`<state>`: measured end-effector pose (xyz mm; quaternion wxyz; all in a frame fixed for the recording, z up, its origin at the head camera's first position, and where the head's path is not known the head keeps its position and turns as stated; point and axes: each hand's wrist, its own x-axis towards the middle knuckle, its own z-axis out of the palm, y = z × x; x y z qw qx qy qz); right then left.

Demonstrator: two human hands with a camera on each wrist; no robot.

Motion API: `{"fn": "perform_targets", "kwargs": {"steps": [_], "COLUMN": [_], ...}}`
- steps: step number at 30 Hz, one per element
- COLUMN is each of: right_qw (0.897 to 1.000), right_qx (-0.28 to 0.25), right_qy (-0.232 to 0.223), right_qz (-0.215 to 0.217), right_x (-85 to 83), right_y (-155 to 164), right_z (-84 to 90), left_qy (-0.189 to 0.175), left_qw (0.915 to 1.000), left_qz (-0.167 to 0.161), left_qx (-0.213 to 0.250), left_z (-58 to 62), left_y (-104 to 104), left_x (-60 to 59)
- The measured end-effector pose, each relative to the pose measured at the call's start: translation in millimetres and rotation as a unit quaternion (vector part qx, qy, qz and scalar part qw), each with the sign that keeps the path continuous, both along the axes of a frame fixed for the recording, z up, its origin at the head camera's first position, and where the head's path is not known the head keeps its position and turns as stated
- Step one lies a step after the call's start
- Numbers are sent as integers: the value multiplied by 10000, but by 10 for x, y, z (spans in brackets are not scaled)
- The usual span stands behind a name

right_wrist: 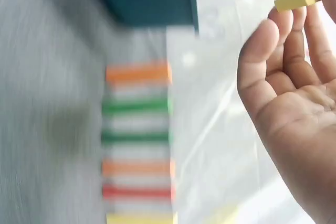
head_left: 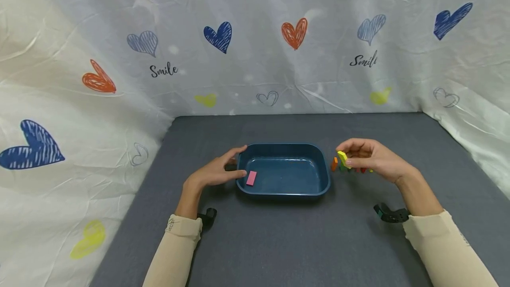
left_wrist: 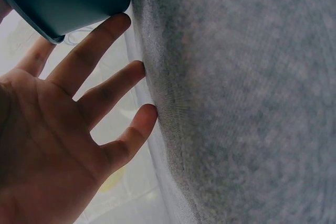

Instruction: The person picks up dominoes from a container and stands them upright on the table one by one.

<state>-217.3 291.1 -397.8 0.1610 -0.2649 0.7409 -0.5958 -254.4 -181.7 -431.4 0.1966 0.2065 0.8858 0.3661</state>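
Observation:
Between thumb and fingertips, my right hand (head_left: 368, 156) pinches a small yellow block (head_left: 344, 158), raised to the right of a dark blue rectangular tub (head_left: 284, 193). The same yellow block (right_wrist: 296, 1) shows at the top of the right wrist view. My left hand (head_left: 215, 169) rests against the tub's left end, thumb and index finger at the rim, its other fingers spread and fairly straight in the left wrist view. One pink block (head_left: 251, 178) lies inside the tub at the left.
Under and behind my right hand several blocks stand in a spaced row; in the right wrist view they include an orange block (right_wrist: 139, 73), a green block (right_wrist: 136, 106) and a red block (right_wrist: 137, 192). A grey cloth (head_left: 255, 242) covers the table, with a heart-printed curtain (head_left: 247, 70) behind.

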Motion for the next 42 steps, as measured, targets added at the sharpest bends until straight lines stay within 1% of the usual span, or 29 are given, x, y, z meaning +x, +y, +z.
{"fn": "perform_targets", "kwargs": {"steps": [2,5,9,11,13,16,19,21,25,31,36,42], "right_qw": [9994,9961,9855,9781,9733,9669,9610,9584,9557,9478,9454,9472], "right_qx": [31,-69,-193,-99,-20,400,908,1181,1559,2094,2268,2251], "right_qy": [90,181,258,251,230,174,115,30,-106,-266,-309,-270], "right_qz": [-341,-864,-1666,-2062,-2285,-2514,-2608,-2597,-2495,-2390,-2319,-2266], "right_x": [37,95,167,197,214,237,251,251,221,136,75,62], "right_y": [163,385,629,735,841,969,1052,1077,1077,1022,997,988], "right_z": [-6,-33,-94,-136,-198,-301,-400,-448,-509,-543,-584,-592], "left_qy": [16,34,20,15,18,22,25,33,14,4,-7,-9], "left_qw": [10000,10000,10000,10000,10000,10000,10000,10000,10000,10000,10000,10000], "left_qz": [-14,-41,-38,-28,-14,7,25,16,7,2,21,44], "left_qx": [0,7,26,30,30,25,23,23,44,54,59,44], "left_z": [-12,-24,-24,-20,-19,-14,-4,-4,-11,-30,-26,-11], "left_y": [-1,-7,-9,-9,-10,-11,-8,-8,-3,-5,-2,8], "left_x": [-5,-7,-8,-8,-9,-7,0,0,0,-5,1,3]}}
